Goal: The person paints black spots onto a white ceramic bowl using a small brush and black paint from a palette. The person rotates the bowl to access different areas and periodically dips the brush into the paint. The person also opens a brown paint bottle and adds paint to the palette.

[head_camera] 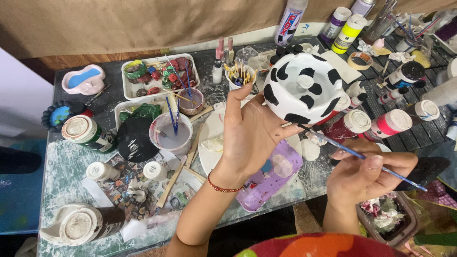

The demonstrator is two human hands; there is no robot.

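A: The bowl [303, 86], white with black cow patches, sits up off the table [66, 166], propped on the fingertips of the left hand [250, 135], whose fingers are spread and pressed under its rim. The right hand [369, 173] has its thumb and fingers pinched together on a thin blue brush [362, 155], and the tip touches the bowl's lower edge.

B: What could go wrong?

A: I judge the hold is light. The bowl rests on fingertips only, so a hard push from the brush could tip it. Wet black paint could also smear onto the fingers under the rim.

B: And below the bowl?

A: Just below it lie a white plate [212, 143] and a purple tray [271, 178]. A fall would land there. To the right of the bowl, 2 red paint bottles [371, 124] lie on their sides, close to the brush hand's path.

B: Anything to the left of the bowl?

A: A water cup [172, 135] with 2 brushes standing in it, and a black lid [134, 139] beside that. Behind the bowl stands a cup of small brushes [240, 76]. A swung elbow could knock these.
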